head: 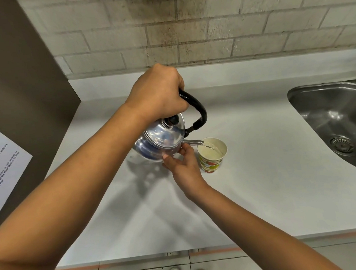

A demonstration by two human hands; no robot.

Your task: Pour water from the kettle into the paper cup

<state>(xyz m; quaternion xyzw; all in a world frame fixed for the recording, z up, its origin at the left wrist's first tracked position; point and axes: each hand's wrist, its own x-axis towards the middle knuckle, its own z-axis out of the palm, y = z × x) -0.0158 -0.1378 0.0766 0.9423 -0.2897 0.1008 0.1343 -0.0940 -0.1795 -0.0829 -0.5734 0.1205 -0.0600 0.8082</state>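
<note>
A shiny metal kettle [160,141] with a black arched handle and black lid knob hangs tilted above the white counter, spout pointing right. My left hand [159,93] is shut on the handle's top. A thin stream of water runs from the spout into a paper cup [211,154] with a yellow, red and green print, which stands upright on the counter and holds water. My right hand [183,166] sits just left of the cup, fingers touching the kettle's lower side under the spout.
A steel sink [338,121] with a drain is set into the counter [261,192] at the right. A brown panel with a printed notice [2,168] stands at the left. A brick wall runs behind.
</note>
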